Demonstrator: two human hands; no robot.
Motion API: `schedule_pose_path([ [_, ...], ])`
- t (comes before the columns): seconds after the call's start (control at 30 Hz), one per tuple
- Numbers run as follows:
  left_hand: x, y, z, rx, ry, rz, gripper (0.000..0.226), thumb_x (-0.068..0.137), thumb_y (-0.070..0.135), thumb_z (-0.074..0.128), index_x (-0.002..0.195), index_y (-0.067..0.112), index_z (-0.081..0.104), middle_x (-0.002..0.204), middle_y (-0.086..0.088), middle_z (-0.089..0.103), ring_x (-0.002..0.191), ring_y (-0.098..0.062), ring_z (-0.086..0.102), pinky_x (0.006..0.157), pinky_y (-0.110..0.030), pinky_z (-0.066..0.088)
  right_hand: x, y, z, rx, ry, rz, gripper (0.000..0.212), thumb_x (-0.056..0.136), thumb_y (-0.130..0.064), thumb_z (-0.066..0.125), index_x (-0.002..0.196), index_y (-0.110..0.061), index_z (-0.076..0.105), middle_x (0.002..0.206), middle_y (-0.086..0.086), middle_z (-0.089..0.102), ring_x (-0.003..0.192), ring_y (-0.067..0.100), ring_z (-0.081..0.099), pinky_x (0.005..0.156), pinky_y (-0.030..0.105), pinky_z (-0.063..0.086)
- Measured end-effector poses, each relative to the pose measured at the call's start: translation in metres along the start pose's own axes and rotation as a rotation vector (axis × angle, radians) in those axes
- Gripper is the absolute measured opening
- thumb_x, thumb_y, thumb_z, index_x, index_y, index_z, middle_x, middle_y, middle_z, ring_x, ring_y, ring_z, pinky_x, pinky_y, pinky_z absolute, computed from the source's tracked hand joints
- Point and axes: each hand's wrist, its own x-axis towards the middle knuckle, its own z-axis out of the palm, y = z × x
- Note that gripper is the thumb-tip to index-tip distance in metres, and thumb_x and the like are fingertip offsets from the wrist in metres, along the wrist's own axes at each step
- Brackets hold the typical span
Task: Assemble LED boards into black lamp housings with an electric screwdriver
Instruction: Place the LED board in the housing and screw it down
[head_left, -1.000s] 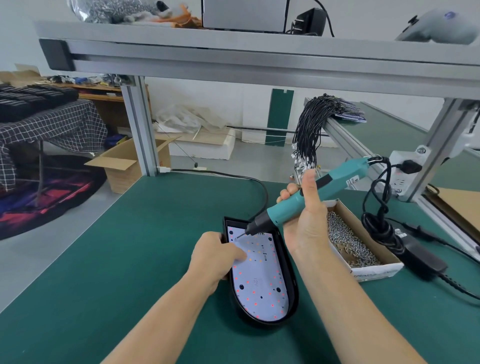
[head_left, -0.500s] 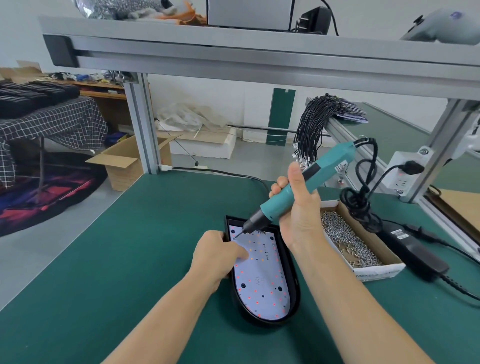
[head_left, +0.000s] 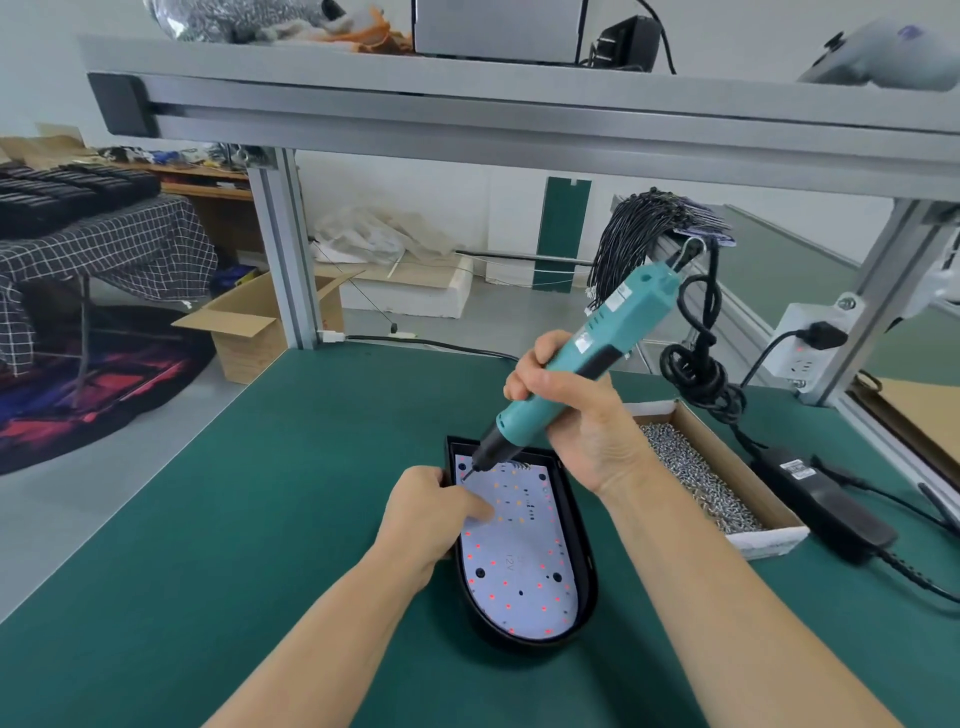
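We are holding the black lamp housing (head_left: 584, 597) steady on the green mat (head_left: 208, 545) right in front of us, with the LED board (head_left: 514, 561) already lying inside it. Our left hand (head_left: 431, 514) is curling round the housing's left wall, one finger pressing down on the board. Just beyond, our right hand (head_left: 576, 415) is wrapping tightly round the teal electric screwdriver (head_left: 587, 358). Over the last second we have been swinging the tool from a shallow slant to a steeper angle, and its bit is now touching down at the board's far-left corner, so we judge that we are driving, or about to drive, a corner screw; whether a screw is on the tip is too small to tell. Other holes in the board are looking empty, so most of the fastening seems to lie ahead. Just right of the housing we are keeping a cardboard box of screws (head_left: 696, 473), then the black power adapter (head_left: 826, 499). Farther off, a bundle of black wires (head_left: 639, 234) is hanging from the aluminium frame (head_left: 467, 124).
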Motion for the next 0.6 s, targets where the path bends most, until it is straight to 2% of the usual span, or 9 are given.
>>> schedule_pose_path([
  [0.07,-0.002,0.0,0.0,-0.018,-0.011,-0.001,0.053,0.047,0.011,0.064,0.093,-0.015,0.059,0.074,-0.013,0.057,0.067,-0.024,0.047,0.064,-0.036,0.035,0.001,-0.002,0.002,0.081,0.053,-0.026,0.028,0.066,-0.006,0.074,0.074,-0.018,0.05,0.063,-0.002,0.05,0.062,0.016,0.048,0.072,0.029,0.042],
  [0.13,-0.002,-0.003,-0.001,-0.023,-0.02,0.001,0.047,0.052,0.008,0.066,0.093,-0.014,0.06,0.075,-0.017,0.062,0.067,-0.024,0.048,0.065,-0.036,0.036,0.002,-0.008,-0.001,0.265,0.164,-0.087,0.045,0.05,-0.021,0.094,0.071,-0.018,0.054,0.065,-0.002,0.049,0.06,0.014,0.048,0.07,0.029,0.044],
  [0.23,-0.002,-0.006,-0.003,-0.062,-0.009,0.011,0.048,0.051,0.009,0.067,0.093,-0.012,0.061,0.08,-0.018,0.068,0.068,-0.025,0.055,0.068,-0.036,0.042,0.002,-0.026,-0.011,0.413,0.339,-0.133,0.059,0.038,-0.039,0.096,0.075,-0.019,0.053,0.068,-0.003,0.05,0.062,0.011,0.05,0.072,0.027,0.046],
  [0.27,-0.001,-0.006,-0.003,-0.076,0.001,0.01,0.046,0.052,0.009,0.068,0.093,-0.01,0.062,0.082,-0.018,0.07,0.069,-0.026,0.058,0.068,-0.038,0.045,0.001,-0.031,-0.016,0.412,0.39,-0.144,0.057,0.043,-0.04,0.093,0.077,-0.019,0.052,0.068,-0.003,0.049,0.062,0.011,0.049,0.075,0.028,0.045],
  [0.37,0.002,-0.008,-0.006,-0.057,0.057,0.029,0.028,0.069,0.004,0.073,0.096,0.002,0.064,0.091,-0.016,0.073,0.077,-0.03,0.067,0.07,-0.041,0.053,-0.009,-0.048,-0.034,0.348,0.492,-0.192,0.029,0.063,-0.035,0.078,0.071,-0.019,0.057,0.066,-0.004,0.053,0.062,0.011,0.051,0.076,0.027,0.047],
  [0.43,0.005,-0.005,-0.007,0.011,0.074,0.056,0.04,0.076,0.013,0.073,0.114,0.011,0.06,0.099,-0.007,0.071,0.085,-0.027,0.066,0.07,-0.038,0.051,-0.017,-0.065,-0.048,0.3,0.563,-0.266,0.023,0.07,-0.029,0.076,0.076,-0.017,0.057,0.064,-0.005,0.056,0.059,0.01,0.054,0.07,0.025,0.051],
  [0.47,0.006,-0.002,-0.008,0.119,0.097,0.08,0.054,0.079,0.021,0.074,0.127,0.015,0.051,0.11,-0.003,0.066,0.095,-0.026,0.062,0.076,-0.036,0.048,-0.02,-0.074,-0.056,0.285,0.604,-0.322,0.027,0.071,-0.025,0.076,0.083,-0.016,0.054,0.064,-0.006,0.057,0.058,0.009,0.055,0.069,0.025,0.052],
  [0.53,0.003,0.007,-0.007,0.536,0.271,0.212,0.078,0.081,0.035,0.071,0.145,0.017,0.031,0.136,-0.002,0.045,0.121,-0.025,0.045,0.096,-0.039,0.039,-0.024,-0.092,-0.072,0.22,0.704,-0.443,0.033,0.075,-0.017,0.077,0.094,-0.014,0.05,0.068,-0.005,0.057,0.059,0.008,0.055,0.067,0.025,0.051],
  [0.6,-0.006,0.022,0.007,0.803,0.437,0.549,0.068,0.084,0.034,0.067,0.143,0.02,0.036,0.14,0.0,0.041,0.128,-0.023,0.035,0.102,-0.036,0.024,-0.029,-0.104,-0.085,0.127,0.792,-0.532,0.036,0.079,-0.01,0.077,0.099,-0.012,0.047,0.068,-0.004,0.059,0.058,0.01,0.055,0.066,0.025,0.05],
])
